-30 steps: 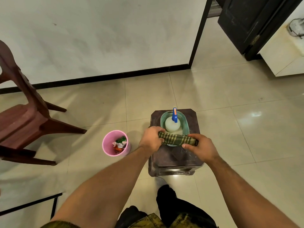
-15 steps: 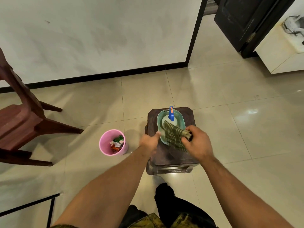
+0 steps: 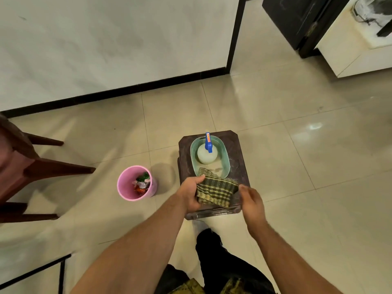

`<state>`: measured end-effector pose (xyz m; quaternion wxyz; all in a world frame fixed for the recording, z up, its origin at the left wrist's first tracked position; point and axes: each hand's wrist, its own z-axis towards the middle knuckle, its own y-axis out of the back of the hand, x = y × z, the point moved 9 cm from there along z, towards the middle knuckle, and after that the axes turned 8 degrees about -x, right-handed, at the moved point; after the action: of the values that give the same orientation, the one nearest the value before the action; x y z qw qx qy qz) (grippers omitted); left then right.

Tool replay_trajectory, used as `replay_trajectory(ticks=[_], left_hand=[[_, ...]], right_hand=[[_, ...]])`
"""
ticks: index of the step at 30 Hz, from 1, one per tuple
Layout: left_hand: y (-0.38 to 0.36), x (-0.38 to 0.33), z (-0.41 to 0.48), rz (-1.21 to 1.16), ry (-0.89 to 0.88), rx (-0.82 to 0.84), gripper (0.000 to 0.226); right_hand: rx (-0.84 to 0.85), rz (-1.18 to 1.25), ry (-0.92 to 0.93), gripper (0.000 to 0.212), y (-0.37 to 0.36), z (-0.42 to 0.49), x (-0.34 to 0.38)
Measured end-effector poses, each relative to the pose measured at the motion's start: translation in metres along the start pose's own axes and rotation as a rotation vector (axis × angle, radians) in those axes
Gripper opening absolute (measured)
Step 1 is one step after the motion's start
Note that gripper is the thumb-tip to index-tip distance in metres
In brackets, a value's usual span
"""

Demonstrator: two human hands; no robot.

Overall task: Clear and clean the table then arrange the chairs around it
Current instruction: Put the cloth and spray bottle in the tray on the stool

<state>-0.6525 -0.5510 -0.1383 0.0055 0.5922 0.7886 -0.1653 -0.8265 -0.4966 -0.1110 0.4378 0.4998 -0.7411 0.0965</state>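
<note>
since half a second ago the checked cloth has passed from the right hand to the left, and it now hangs looser, no longer a tight roll.

head view: the left hand grips the cloth by its left edge, thumb on top and fingers curled under it. the right hand sits just beside the cloth's right edge, fingers relaxed and slightly apart, holding nothing. the cloth hangs over the near part of a dark stool, its far corner reaching into the green tub that stands on the stool. a spray bottle with a blue trigger stands in the tub. a pink bin with wrappers inside stands on the floor left of the stool, and a wooden chair is well apart at the left.

judging by the rubbish in the bin, clearing looks done or partly done; the cloth is only now in hand, so wiping and the chairs seem left. the table itself is not plainly in view.

the trigger carries an orange label, too small to read.
</note>
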Motion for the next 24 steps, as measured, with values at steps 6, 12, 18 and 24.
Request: replay_trajectory(ticks=[6, 12, 18, 24], left_hand=[[-0.004, -0.012, 0.017, 0.014, -0.014, -0.053, 0.037], [0.000, -0.033, 0.040, 0.237, -0.067, -0.170, 0.027], [0.011, -0.053, 0.065, 0.272, -0.194, -0.241, 0.014], [0.054, -0.019, 0.106, 0.557, -0.192, -0.529, 0.022]], right_hand=[[0.372, 0.254, -0.437, 0.045, -0.054, 0.024, -0.021], [0.274, -0.012, -0.233, 0.021, -0.063, 0.061, 0.007], [0.228, -0.062, -0.214, 0.014, -0.069, 0.100, 0.021], [0.204, -0.180, -0.333, 0.032, -0.079, 0.125, -0.035]])
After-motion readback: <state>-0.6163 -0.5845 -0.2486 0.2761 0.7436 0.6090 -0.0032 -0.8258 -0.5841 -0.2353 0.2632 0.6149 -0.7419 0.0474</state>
